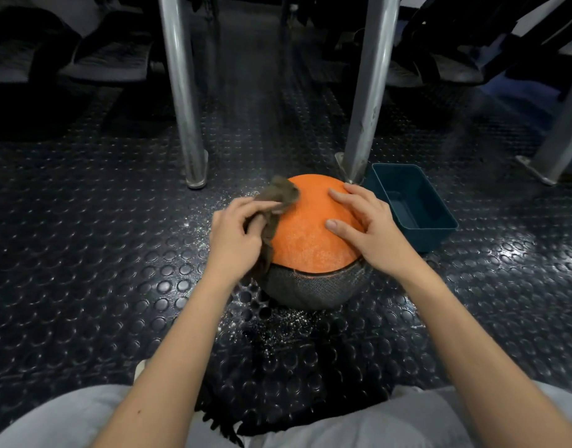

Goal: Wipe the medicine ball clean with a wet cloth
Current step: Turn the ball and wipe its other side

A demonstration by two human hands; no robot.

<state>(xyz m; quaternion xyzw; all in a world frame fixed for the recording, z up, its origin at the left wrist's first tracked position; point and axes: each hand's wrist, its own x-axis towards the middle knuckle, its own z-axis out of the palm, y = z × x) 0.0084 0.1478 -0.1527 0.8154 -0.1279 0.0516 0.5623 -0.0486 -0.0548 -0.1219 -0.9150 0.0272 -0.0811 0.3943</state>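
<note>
Black studded rubber floor (84,253) runs under everything. My left hand (234,234) grips the brown cloth (280,192) against the left flank of the orange medicine ball (310,234) resting there; my right hand (372,224) lies on its right flank, fingers spread and straight. Blue tub (436,237) just beside.

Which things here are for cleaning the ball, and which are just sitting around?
For the job: round orange-and-grey textured medicine ball; crumpled brown cloth, gripped by the left hand; right hand resting on the ball; probably the dark teal plastic tub beside it.
Just there: shiny metal legs; black studded rubber floor.
</note>
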